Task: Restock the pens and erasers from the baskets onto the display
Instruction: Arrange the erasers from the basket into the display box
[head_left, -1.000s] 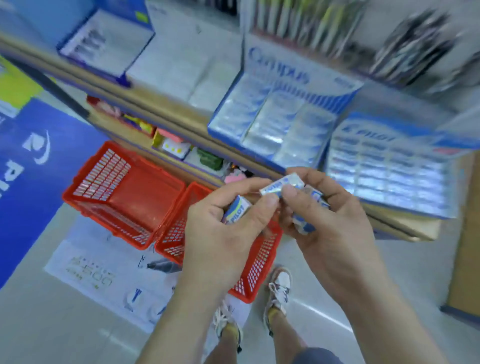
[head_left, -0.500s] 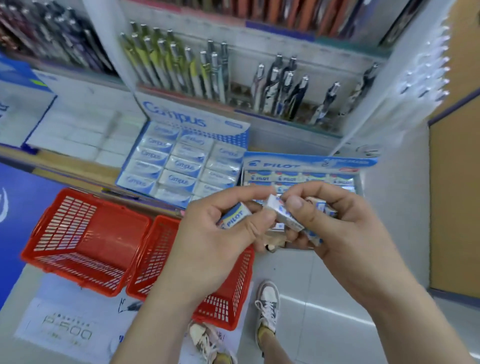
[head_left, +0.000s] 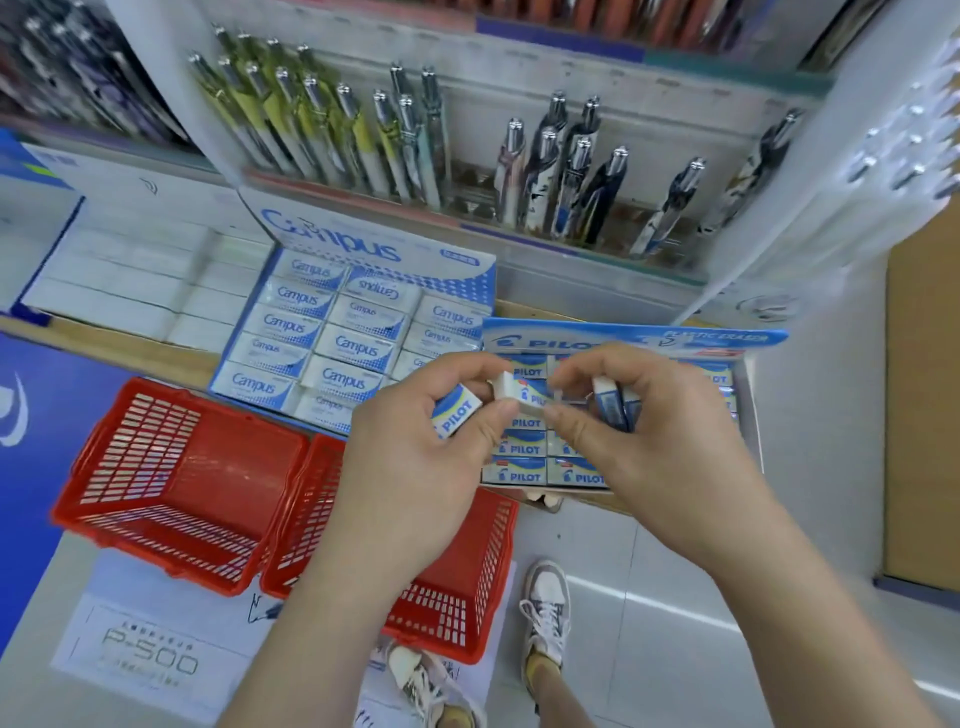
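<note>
Left hand (head_left: 415, 467) and right hand (head_left: 665, 467) pinch erasers (head_left: 456, 413) over shelf display (head_left: 623, 338) — gray floor (head_left: 675, 649).

Erasers (head_left: 457, 414) in left hand (head_left: 415, 467), right hand (head_left: 660, 457)

A wooden shelf (head_left: 104, 349) is seen with three things sat directly on it: a box of plain white packs (head_left: 130, 280) at the left, an open Campus eraser box (head_left: 358, 332) in the middle and an open Pilot eraser box (head_left: 623, 339) just beside it on the right, with a tiered pen rack (head_left: 467, 156) stood behind them. Down on the pale tiled floor (head_left: 675, 597) a printed sheet marked P-500 (head_left: 150, 660) is laid flat, and the left red basket (head_left: 182, 483) and right red basket (head_left: 467, 597) are parked side by side, touching, partly on that sheet, with a pair of sneakers (head_left: 545, 608) planted by the right one
</note>
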